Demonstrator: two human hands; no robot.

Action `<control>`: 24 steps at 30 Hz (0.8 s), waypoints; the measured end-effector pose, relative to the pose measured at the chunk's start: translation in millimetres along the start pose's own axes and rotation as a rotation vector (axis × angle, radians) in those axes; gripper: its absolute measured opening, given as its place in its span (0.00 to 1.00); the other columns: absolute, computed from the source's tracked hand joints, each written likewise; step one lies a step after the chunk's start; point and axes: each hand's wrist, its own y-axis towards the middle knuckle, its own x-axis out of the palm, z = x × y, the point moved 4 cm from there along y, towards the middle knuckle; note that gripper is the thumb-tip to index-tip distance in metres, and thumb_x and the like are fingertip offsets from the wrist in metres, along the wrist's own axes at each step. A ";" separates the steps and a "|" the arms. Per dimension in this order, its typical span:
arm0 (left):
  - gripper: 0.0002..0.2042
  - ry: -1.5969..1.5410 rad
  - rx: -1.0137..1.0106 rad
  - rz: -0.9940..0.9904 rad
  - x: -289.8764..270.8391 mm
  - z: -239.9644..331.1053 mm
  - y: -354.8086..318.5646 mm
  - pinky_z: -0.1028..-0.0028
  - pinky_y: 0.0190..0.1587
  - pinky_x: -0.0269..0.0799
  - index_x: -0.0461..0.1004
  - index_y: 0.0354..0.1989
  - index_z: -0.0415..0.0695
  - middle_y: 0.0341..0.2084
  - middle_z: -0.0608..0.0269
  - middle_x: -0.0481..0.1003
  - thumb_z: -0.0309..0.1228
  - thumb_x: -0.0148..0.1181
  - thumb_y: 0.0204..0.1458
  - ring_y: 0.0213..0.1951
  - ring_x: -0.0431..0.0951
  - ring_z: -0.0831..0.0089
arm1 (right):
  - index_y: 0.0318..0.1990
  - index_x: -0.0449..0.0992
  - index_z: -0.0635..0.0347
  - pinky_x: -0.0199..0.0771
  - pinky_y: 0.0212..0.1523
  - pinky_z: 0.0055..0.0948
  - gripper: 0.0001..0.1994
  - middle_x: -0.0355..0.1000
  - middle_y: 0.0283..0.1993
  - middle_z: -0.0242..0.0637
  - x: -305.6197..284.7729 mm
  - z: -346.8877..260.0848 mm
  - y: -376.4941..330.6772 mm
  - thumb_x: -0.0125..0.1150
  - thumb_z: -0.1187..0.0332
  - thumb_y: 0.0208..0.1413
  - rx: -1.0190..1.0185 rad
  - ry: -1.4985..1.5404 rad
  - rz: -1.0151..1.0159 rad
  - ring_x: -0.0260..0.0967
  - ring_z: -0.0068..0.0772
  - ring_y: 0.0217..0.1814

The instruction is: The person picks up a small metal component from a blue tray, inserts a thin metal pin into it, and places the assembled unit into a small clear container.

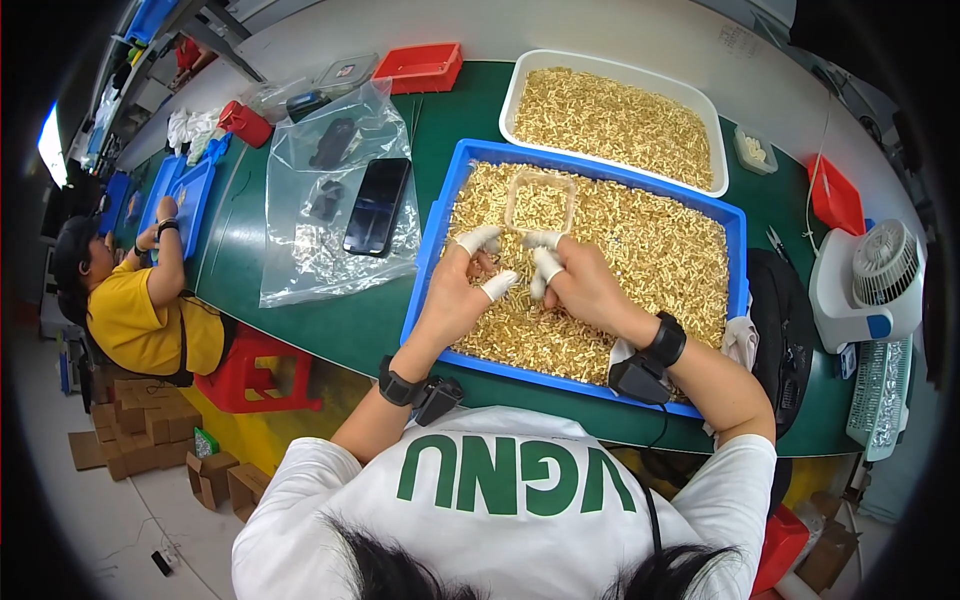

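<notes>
A blue tray (745,262) holds a deep layer of small gold-coloured metal pieces (640,255). My left hand (462,285) hovers over its left part, white covers on the thumb and fingertips, the thumb held apart from the bent index finger; no piece shows between them. Facing it, my right hand (580,280) also wears white fingertip covers. Its fingers are bent close together, and anything they hold is too small to make out. Just beyond both hands, a small clear container (572,205) with more such pieces sits on the heap.
Behind the tray stands a white tub (510,110) of similar pieces. A phone (377,207) lies on a clear plastic bag (290,270) at left. Rightward are a black bag (785,330), a white fan (885,265) and a red bin (836,195). A person in yellow (150,320) works far left.
</notes>
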 end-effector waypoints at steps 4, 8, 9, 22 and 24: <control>0.11 0.584 0.106 -0.206 3.0 5.4 -4.2 0.74 0.41 0.68 0.74 0.38 0.42 0.35 0.62 0.73 0.25 0.64 0.44 0.40 0.73 0.71 | 0.60 0.62 0.65 0.66 0.19 0.17 0.19 0.72 0.24 0.32 -20.3 9.3 7.5 0.45 0.69 0.63 0.086 0.014 0.107 0.66 0.16 0.19; 0.12 0.743 0.316 -0.408 3.2 3.4 -8.8 0.73 0.39 0.68 0.75 0.38 0.43 0.35 0.60 0.74 0.25 0.64 0.42 0.38 0.73 0.66 | 0.61 0.59 0.66 0.66 0.20 0.17 0.21 0.73 0.26 0.34 -17.0 3.2 6.0 0.45 0.69 0.63 0.071 -0.043 0.018 0.67 0.16 0.20; 0.12 0.703 0.332 -0.435 1.1 0.5 -7.5 0.72 0.39 0.68 0.75 0.37 0.43 0.35 0.59 0.74 0.24 0.64 0.42 0.38 0.74 0.65 | 0.61 0.59 0.66 0.66 0.20 0.17 0.21 0.73 0.26 0.34 -16.5 2.4 5.5 0.45 0.69 0.63 0.071 -0.042 0.019 0.67 0.16 0.20; 0.08 -0.352 -0.200 0.020 -20.2 -16.3 0.4 0.80 0.40 0.69 0.74 0.39 0.38 0.35 0.66 0.75 0.20 0.59 0.50 0.38 0.73 0.80 | 0.47 0.72 0.61 0.72 0.25 0.23 0.10 0.74 0.26 0.34 2.1 -10.2 -5.0 0.49 0.71 0.61 -0.226 -0.316 -0.136 0.72 0.23 0.22; 0.09 -0.362 -0.197 0.020 -20.3 -17.0 0.1 0.80 0.41 0.69 0.74 0.39 0.38 0.35 0.66 0.75 0.20 0.59 0.49 0.38 0.73 0.80 | 0.47 0.73 0.60 0.73 0.26 0.25 0.10 0.75 0.26 0.35 5.1 -11.9 -6.2 0.49 0.71 0.60 -0.270 -0.360 -0.133 0.73 0.25 0.22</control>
